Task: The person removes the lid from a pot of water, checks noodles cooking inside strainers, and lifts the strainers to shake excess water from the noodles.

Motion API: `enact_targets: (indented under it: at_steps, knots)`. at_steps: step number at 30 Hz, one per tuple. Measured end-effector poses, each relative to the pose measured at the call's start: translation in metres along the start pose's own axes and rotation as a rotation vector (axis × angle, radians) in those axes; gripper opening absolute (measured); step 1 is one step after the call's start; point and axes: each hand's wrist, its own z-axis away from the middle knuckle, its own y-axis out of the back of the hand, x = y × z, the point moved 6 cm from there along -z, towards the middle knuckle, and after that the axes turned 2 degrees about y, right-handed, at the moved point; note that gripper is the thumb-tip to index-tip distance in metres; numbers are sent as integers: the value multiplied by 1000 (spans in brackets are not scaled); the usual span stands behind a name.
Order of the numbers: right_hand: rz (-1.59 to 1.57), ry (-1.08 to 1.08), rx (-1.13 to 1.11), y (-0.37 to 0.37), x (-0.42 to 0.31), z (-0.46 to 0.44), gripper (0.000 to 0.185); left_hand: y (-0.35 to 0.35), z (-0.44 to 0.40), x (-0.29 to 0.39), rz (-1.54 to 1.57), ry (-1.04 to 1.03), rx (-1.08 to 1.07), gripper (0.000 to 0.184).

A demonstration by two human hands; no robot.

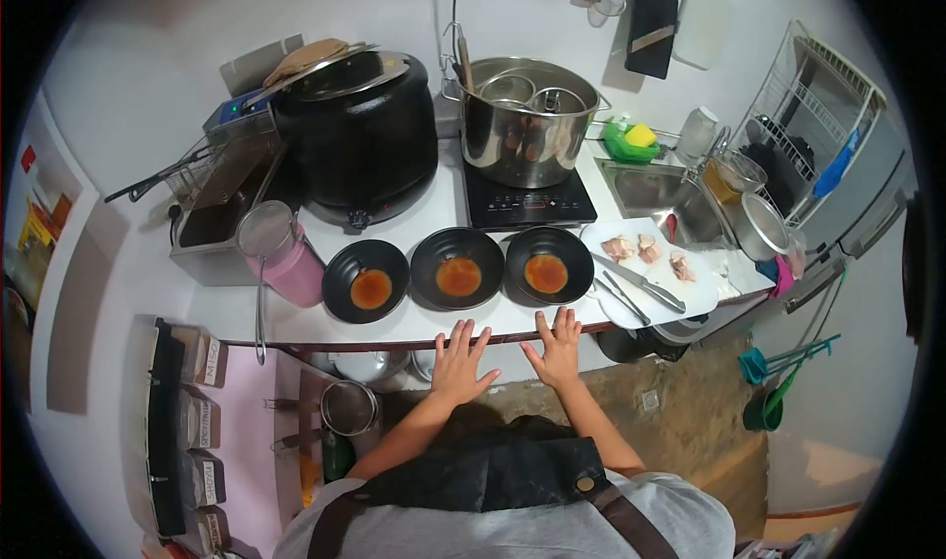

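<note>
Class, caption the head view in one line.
Left hand and right hand spread before three black bowls of brown liquid on a counter.

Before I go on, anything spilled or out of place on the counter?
No spill stands out; the sauce sits inside the three black bowls. One oddity: the strainer at the pink jug has its handle apparently poking past the counter edge, where it might get knocked.
</note>
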Motion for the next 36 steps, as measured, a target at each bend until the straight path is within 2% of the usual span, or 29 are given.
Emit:
enact_targets:
  at_steps: [8, 18, 36]
  knots:
    - [-15, 39, 1, 5, 0, -1, 72, -4, -1, 5, -60, 64, -6, 85]
    - [-55, 105, -12, 7, 1, -1, 76, 7, -7, 6, 18, 55, 70, 73]
    - [-42, 105, -8, 10, 2, 0, 68, -2, -6, 7, -16, 103, 80, 70]
